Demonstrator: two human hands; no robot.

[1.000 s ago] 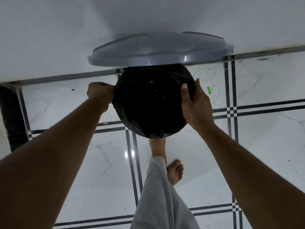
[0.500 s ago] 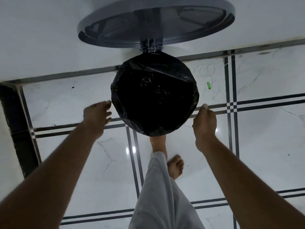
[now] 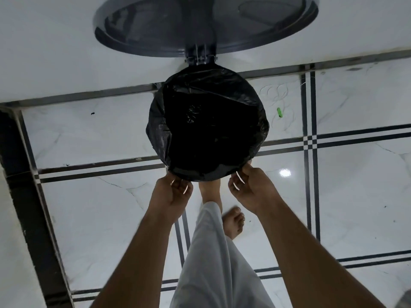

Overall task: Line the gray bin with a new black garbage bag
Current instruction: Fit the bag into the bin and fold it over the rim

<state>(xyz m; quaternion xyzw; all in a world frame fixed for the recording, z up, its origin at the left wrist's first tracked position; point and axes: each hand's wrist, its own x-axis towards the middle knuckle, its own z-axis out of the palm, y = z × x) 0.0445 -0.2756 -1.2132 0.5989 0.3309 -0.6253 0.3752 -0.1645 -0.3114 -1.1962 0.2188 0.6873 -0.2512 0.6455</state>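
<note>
I look straight down into the gray bin, whose round mouth is covered by the black garbage bag (image 3: 206,123) folded over the rim. The gray lid (image 3: 204,25) stands open, raised on its hinge (image 3: 200,57) at the far side. My left hand (image 3: 172,192) pinches the bag's edge at the near left of the rim. My right hand (image 3: 249,188) pinches the bag's edge at the near right. The bin's gray wall is hidden under the bag.
The bin stands on white marble-look floor tiles with dark stripes, close to a white wall (image 3: 66,52). My bare feet (image 3: 232,222) and a light trouser leg (image 3: 213,252) are just below the bin. A small green object (image 3: 279,112) lies right of the bin.
The lid has swung up and open. Both hands left the sides of the rim, dropped toward me, then closed on the bag's near edge.
</note>
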